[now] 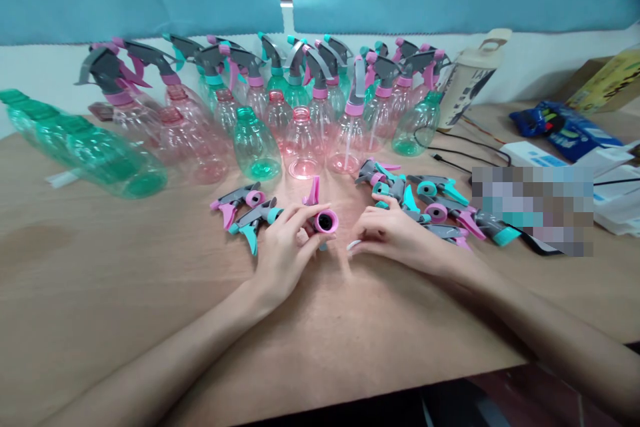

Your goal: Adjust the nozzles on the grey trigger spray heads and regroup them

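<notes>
My left hand (286,247) is closed around a spray trigger head, whose pink collar (327,221) faces me with its dark opening showing. Its pink lever (313,191) sticks up behind my fingers, which hide most of the body. A short way to the right, my right hand (390,230) has its thumb and fingers drawn together in a pinch. Something small and whitish (353,245) shows at its fingertips, too blurred to name. Loose grey, pink and teal trigger heads lie beside both hands, one group (245,212) at the left and another (434,212) at the right.
Behind stand several clear pink and green bottles, some open like the pink bottle (301,140), others with trigger heads fitted. Green bottles (107,153) lie at the left. A tall cup (470,80), black cable (467,140), blue packet (567,130) and blurred-out phone-like object occupy the right.
</notes>
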Available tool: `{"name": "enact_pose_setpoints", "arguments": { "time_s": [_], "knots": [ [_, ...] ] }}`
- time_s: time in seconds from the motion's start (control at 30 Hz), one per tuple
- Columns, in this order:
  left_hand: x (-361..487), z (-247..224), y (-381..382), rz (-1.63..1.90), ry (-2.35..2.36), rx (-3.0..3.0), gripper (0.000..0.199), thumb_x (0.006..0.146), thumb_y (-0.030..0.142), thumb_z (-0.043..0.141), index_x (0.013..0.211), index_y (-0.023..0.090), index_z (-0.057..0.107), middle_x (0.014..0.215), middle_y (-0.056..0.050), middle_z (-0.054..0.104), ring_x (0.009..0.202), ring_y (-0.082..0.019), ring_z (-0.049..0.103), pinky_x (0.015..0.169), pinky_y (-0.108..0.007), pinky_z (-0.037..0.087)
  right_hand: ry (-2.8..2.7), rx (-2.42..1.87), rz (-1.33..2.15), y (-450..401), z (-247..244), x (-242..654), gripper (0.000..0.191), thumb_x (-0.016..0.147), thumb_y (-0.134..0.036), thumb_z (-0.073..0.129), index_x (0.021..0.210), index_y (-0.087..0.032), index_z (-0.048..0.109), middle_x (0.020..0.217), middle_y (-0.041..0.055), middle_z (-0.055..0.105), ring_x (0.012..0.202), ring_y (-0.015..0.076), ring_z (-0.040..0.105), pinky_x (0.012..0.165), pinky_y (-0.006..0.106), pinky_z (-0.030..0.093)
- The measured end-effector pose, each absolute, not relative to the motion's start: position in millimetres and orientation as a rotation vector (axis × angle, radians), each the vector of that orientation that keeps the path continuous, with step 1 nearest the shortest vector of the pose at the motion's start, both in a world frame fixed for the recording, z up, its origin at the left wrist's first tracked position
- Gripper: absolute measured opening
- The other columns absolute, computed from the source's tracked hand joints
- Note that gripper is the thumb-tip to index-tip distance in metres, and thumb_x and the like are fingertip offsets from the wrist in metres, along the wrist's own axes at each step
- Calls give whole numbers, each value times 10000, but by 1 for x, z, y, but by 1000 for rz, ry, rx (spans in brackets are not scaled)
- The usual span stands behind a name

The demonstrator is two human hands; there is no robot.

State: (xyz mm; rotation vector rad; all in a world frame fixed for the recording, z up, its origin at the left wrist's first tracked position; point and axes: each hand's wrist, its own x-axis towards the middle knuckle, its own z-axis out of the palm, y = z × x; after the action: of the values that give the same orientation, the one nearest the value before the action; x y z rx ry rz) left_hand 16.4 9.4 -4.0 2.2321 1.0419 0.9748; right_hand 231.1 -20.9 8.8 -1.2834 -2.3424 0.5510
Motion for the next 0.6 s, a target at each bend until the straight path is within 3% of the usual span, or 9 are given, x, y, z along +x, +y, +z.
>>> {"name": "enact_pose_setpoints", "arguments": {
  "time_s": [0.1, 0.23, 0.33, 0.43, 0.6],
  "knots": [
    [17, -4, 9, 942, 1000, 2268, 293, 820, 160, 647, 1102, 229, 605, 937, -8, 578, 696, -105, 554, 621, -222, 487, -2168, -1274, 599, -22, 16, 232, 177, 915, -300, 512, 818, -218, 636, 806, -12, 687, 769, 149, 616, 1029, 460, 258],
    [17, -2, 7, 919, 944, 2341, 270, 847, 184, 618, 1111, 233, 596, 944, -6, 577, 647, -85, 543, 594, -210, 483, -1930, -1250, 870, -28, 25, 231, 313, 960, -370, 392, 878, -201, 643, 879, 28, 684, 846, 171, 617, 791, 315, 450],
    [17, -2, 6, 920, 922, 2374, 258, 854, 171, 606, 1105, 231, 595, 938, -3, 574, 627, -76, 535, 598, -213, 486, -1843, -1266, 937, -32, 28, 228, 379, 967, -391, 365, 746, -177, 586, 748, 15, 628, 707, 138, 579, 674, 268, 431],
    [18, -1, 4, 908, 909, 2375, 272, 851, 151, 609, 1110, 231, 588, 944, -6, 568, 636, -78, 537, 602, -214, 486, -1846, -1284, 1052, -35, 28, 225, 485, 968, -436, 344, 567, -181, 439, 533, -30, 475, 517, 97, 454, 544, 243, 356],
    [23, -2, -5, 860, 838, 2356, 308, 834, 131, 627, 1118, 240, 582, 925, 1, 556, 673, -94, 538, 593, -205, 478, -1821, -1274, 1430, -33, 24, 226, 538, 930, -519, 383, 511, -183, 349, 442, -64, 351, 410, 64, 320, 444, 231, 248]
  ]
}}
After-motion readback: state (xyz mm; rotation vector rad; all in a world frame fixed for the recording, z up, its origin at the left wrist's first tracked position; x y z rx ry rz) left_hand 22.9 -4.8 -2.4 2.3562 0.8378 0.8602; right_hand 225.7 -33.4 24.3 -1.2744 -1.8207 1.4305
